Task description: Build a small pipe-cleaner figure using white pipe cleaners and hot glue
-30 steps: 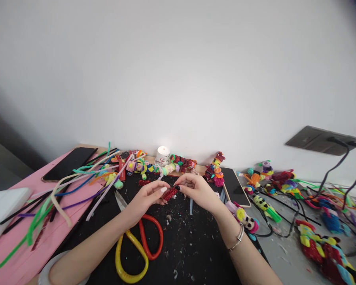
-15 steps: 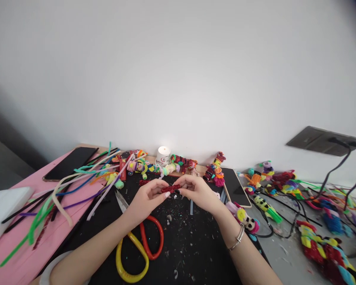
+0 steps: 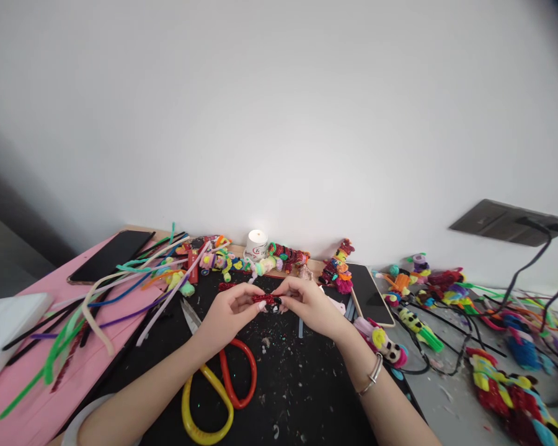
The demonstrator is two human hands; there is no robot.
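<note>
Both hands narrow, pinching one thing: my left hand (image 3: 235, 310) and right hand (image 3: 307, 303) are holding the red tinsel piece (image 3: 264, 299) between thumbs and fingertips, just above the far part of the black bench (image 3: 316, 390). Looks like I'm gripping from both ends so neither side is swinging free. Scissors (image 3: 223, 368) are lying open below my left forearm, probably parked there for quick reach; pipe cleaners (image 3: 95, 328) are fanning out to the left, likely spread for picking. Finished-looking figures (image 3: 338, 266) are sitting along the wall, seemingly out of the working area. Not making out everything — my fingers are covering the piece's ends, so I can't tell how it's fastened. Something dark is showing at my right thumb, unclear what. My left forearm is hiding part of the scissors, and the right wrist is partly blocking a white object (image 3: 338, 305).
</note>
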